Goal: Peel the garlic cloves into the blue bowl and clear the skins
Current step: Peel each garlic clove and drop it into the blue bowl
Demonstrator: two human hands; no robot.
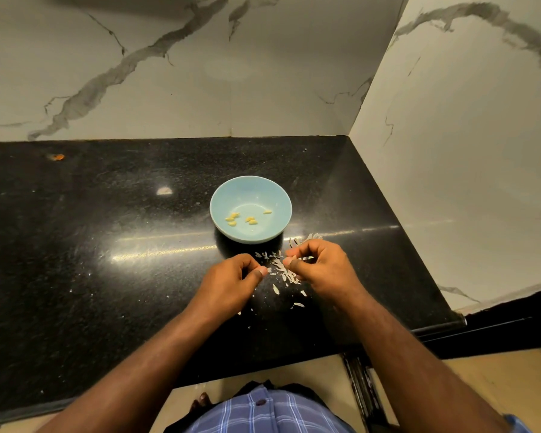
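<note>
Black granite counter (107,245), marble walls behind. Blue bowl (250,200) mid-counter holds peeled cloves (250,219). Your left hand (231,282) and right hand (322,270) sit just apart, fingers curled — whether they pinch anything, can't tell — above skins (283,270) strewn toward the front edge.

Dim warm light, glare streaks on counter (107,214), fisheye edges.

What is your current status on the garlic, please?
Left hand and right hand curled over skins. Peeled cloves in blue bowl. No obstruction.
</note>
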